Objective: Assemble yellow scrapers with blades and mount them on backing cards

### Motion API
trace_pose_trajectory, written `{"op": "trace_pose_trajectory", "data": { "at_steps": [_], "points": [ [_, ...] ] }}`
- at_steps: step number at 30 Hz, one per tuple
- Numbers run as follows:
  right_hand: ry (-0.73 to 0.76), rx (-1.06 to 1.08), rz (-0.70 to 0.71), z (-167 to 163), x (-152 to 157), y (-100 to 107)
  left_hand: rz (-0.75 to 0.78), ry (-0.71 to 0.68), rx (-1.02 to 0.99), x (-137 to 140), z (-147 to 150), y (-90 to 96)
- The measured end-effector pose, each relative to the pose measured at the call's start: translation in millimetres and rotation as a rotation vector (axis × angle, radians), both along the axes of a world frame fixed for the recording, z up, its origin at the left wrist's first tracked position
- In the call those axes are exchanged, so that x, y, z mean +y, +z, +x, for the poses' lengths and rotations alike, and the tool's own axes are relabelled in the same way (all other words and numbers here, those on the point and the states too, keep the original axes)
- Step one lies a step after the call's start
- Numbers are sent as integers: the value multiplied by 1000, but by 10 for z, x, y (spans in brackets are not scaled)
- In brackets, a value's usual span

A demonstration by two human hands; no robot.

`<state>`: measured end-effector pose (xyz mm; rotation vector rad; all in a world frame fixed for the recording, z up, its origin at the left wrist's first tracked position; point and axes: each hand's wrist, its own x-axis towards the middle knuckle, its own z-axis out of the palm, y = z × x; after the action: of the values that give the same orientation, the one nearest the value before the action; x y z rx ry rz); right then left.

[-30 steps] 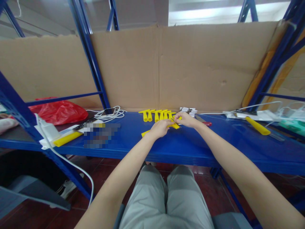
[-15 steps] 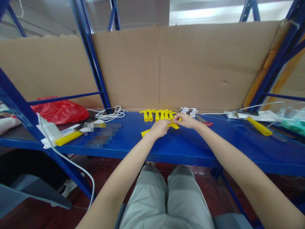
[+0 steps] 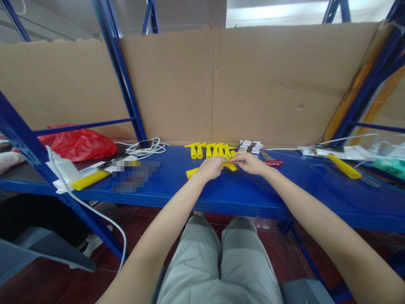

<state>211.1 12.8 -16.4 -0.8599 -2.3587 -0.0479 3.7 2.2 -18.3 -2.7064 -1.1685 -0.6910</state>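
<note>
My left hand [image 3: 211, 168] is wrapped around a yellow plastic tool with a tubular handle [image 3: 192, 172], which lies level just over the blue shelf. The handle end sticks out to the left of the hand, and a wider head shows on the right. At that head, my right hand [image 3: 248, 162] has its fingers pinched together; what lies between the fingertips is too small to make out. Just behind both hands, several yellow T-shaped tools [image 3: 209, 151] stand in a row. To their right is a stack of small white-and-black pieces [image 3: 250, 147].
A red-handled tool [image 3: 274, 163] lies right of my right hand. Farther right, a yellow-handled tool [image 3: 344, 166] rests near white cables. On the left are a red plastic bag [image 3: 85, 143], a coiled white cable [image 3: 152, 147] and a yellow tube [image 3: 91, 180]. Cardboard [image 3: 268, 84] closes off the back.
The whole view has shifted slightly. Both hands stay together at the yellow tool, and my right fingers have moved only a little at its head.
</note>
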Motion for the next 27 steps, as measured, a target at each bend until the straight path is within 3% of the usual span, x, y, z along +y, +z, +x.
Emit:
{"op": "trace_pose_trajectory", "data": {
  "at_steps": [16,22,27],
  "points": [
    [-1,71,-39,-27,-83,36,4,6,-7,-4,-4,5],
    [-127,184,-16,-13,-40,16,5,-17,-21,12,-10,-8],
    [-199,155,-27,20,13,-15,1,-1,-19,-57,-10,41]
  ]
}}
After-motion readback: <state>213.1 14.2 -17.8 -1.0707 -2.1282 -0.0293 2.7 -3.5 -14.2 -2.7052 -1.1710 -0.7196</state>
